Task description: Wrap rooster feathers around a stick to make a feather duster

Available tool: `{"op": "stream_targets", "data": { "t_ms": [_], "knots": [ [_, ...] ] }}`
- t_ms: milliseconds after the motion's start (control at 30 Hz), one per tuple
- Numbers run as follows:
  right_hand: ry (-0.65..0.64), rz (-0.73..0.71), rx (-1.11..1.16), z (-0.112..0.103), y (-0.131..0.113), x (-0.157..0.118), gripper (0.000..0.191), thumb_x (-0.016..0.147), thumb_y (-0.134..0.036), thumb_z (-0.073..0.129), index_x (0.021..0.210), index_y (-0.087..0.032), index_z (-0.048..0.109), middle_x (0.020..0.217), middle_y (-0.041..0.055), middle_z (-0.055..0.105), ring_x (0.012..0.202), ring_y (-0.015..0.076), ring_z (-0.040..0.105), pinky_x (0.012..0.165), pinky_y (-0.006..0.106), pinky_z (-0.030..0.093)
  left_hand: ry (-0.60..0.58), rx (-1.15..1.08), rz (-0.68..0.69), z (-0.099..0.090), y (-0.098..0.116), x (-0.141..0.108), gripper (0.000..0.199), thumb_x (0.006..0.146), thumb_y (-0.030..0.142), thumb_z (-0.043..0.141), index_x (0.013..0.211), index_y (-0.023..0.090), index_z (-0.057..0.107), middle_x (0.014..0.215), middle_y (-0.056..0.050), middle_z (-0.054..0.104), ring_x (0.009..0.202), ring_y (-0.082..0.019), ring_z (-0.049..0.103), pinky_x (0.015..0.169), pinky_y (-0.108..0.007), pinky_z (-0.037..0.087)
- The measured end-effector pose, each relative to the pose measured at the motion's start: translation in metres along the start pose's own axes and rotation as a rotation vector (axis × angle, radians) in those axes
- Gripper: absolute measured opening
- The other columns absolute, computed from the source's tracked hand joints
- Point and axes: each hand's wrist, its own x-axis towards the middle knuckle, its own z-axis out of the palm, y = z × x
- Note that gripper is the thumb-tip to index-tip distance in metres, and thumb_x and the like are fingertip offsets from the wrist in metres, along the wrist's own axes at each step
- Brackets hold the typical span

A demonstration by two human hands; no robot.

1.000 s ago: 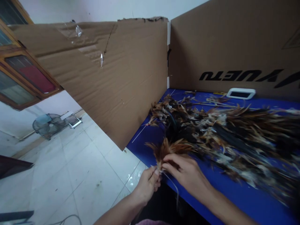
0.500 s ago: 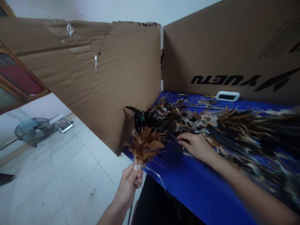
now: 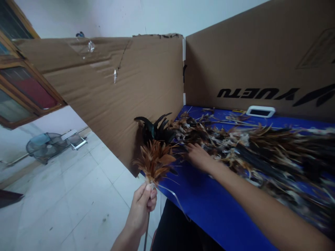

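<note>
Left hand [image 3: 142,205] closed on the pale neck of a brown feather bundle [image 3: 157,160], held upright off the table's near left edge; thumb on the binding, covering most of it. Thin dark rod [image 3: 147,232] emerges below the fist, cut off by the bottom edge. A pale loose strip [image 3: 174,196] trails right from the neck. Right hand [image 3: 200,157] palm-down, fingertips among dark feathers at the pile's near left end; blurred, cannot tell whether it grips any. Glossy black-green feathers [image 3: 154,129] fan out directly behind the brown ones; whether joined to the bundle, unclear. Feather pile [image 3: 274,146], mixed brown, black and whitish, spreads over the blue tabletop [image 3: 209,202], smeared and running out of view at right. Beyond: white-framed device [image 3: 261,111], screen dark, near the right cardboard panel [image 3: 248,55], its black lettering upside down, logo cropped. Left cardboard panel [image 3: 104,97] hides part of the room; fan [image 3: 47,148] on pale floor tiles [image 3: 86,202].
</note>
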Motion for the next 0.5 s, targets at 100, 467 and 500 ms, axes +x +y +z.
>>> {"op": "stream_targets", "data": {
  "t_ms": [100,467,500],
  "knots": [
    [0.032,0.086,0.131,-0.004,0.013,-0.001,0.013,0.075,-0.013,0.051,0.070,-0.020,0.061,0.086,0.0063,0.066,0.089,0.0209,0.058,0.078,0.031,0.042,-0.010,0.002,-0.013,0.001,-0.004,0.002,0.036,0.082,0.044,0.058,0.071,0.016,0.037,0.066,0.003,0.038,0.050,-0.003,0.023,0.045,-0.021,0.011],
    [0.376,0.526,0.810,-0.084,-0.005,-0.055,0.033,0.069,-0.038,0.068,0.097,-0.021,0.064,0.085,0.0048,0.068,0.069,0.0164,0.062,0.063,0.028,0.048,-0.026,-0.034,-0.128,0.027,-0.017,0.019,0.046,0.069,0.050,0.068,0.072,0.017,0.036,0.063,0.005,0.038,0.048,-0.002,0.023,0.045,-0.020,0.008],
    [0.301,0.508,0.794,-0.091,-0.017,-0.061,0.029,0.071,-0.040,0.067,0.093,-0.021,0.066,0.083,0.0047,0.068,0.064,0.0154,0.060,0.060,0.028,0.048,-0.033,-0.039,-0.136,0.029,-0.018,0.019,0.046,0.068,0.050,0.069,0.072,0.017,0.036,0.063,0.005,0.039,0.048,-0.002,0.024,0.045,-0.020,0.008]
  ]
}}
